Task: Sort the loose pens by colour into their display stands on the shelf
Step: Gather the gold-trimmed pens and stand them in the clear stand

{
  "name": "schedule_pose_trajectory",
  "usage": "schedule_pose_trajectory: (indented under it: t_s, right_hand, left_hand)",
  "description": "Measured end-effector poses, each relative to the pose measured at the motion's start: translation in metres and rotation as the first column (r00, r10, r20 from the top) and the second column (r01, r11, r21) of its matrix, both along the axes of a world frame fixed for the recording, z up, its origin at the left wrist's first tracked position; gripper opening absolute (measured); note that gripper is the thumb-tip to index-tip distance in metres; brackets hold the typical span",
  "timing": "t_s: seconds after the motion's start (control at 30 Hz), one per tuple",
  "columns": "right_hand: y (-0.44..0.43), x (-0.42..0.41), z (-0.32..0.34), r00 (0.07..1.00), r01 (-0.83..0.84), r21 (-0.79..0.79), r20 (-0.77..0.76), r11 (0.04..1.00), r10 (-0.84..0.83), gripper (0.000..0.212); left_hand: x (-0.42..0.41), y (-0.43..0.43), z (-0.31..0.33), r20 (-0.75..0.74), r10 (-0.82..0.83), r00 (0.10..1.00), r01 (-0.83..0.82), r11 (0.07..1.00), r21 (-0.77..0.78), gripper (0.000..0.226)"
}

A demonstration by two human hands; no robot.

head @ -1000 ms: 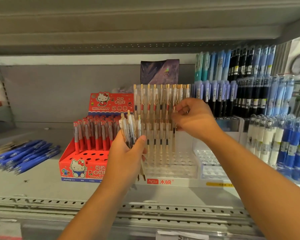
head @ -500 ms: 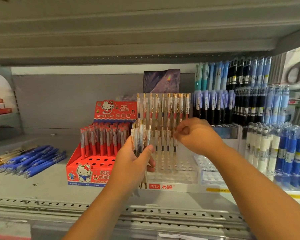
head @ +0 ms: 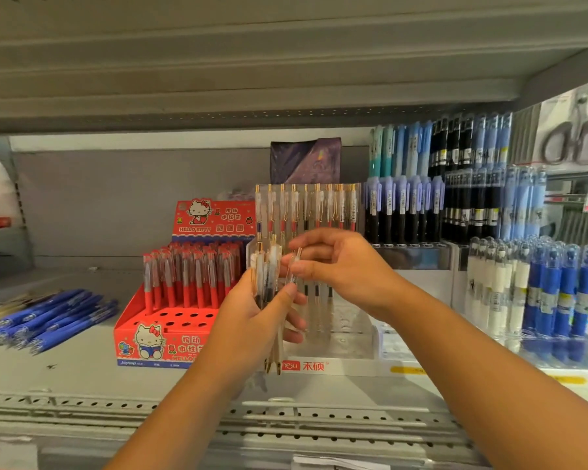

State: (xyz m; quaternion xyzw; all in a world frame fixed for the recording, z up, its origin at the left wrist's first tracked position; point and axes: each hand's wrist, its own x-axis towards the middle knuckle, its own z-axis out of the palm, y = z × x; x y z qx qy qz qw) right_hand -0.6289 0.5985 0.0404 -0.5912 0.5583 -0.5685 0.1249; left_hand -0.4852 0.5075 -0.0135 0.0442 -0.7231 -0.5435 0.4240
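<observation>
Here, the person is working through the clear, gold-tipped pens. The left hand (head: 252,320) is wrapping its grip round a bundle of clear pens (head: 267,273), holding them upright just in front of the clear stand (head: 347,337), near the middle of the shelf (head: 82,368) and close to its front edge. The right hand (head: 340,266) is pinching a single pen (head: 294,266) between thumb and fingertips, its grip closed on it right beside the bundle. Whether that pen is fully free of the bundle I cannot tell.

The stand's back rows are carrying pens with red and dark ink, while its front rows are looking unfilled. By my reading, one pen is being drawn out for placing. The next move is calling for a check of its ink colour, then for lowering it tip-first into a free hole beside its matching row without knocking the neighbours.

A red stand (head: 163,334) is sitting just to the left, and loose blue pens (head: 48,317) are lying near the shelf's left edge.
</observation>
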Motion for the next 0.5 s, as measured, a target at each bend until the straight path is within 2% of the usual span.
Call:
schedule_pose_trajectory:
  t_s: [0.1,0.2,0.4,0.5]
  right_hand:
    - [-0.0003,0.0001,0.0006,0.995,-0.02,-0.049,0.096,0.999,0.025,0.03]
    - [-0.0009,0.001,0.0013,0.975,-0.007,-0.114,0.218,0.993,0.032,0.025]
    - [-0.0013,0.0016,0.0027,0.962,0.073,-0.163,0.271,0.984,-0.027,0.013]
    - [-0.0036,0.0012,0.0036,0.943,0.126,-0.191,0.328,0.973,-0.057,0.01]
  left_hand:
    - [0.0007,-0.001,0.0007,-0.04,0.015,0.999,-0.013,0.999,0.044,0.016]
    - [0.0009,-0.0032,0.0015,-0.094,0.021,0.995,-0.007,0.989,0.147,0.012]
    - [0.0016,-0.0062,0.0018,-0.154,0.093,0.984,-0.061,0.978,0.199,0.014]
    - [0.0023,-0.0071,0.0024,-0.22,0.124,0.968,-0.082,0.979,0.189,0.006]
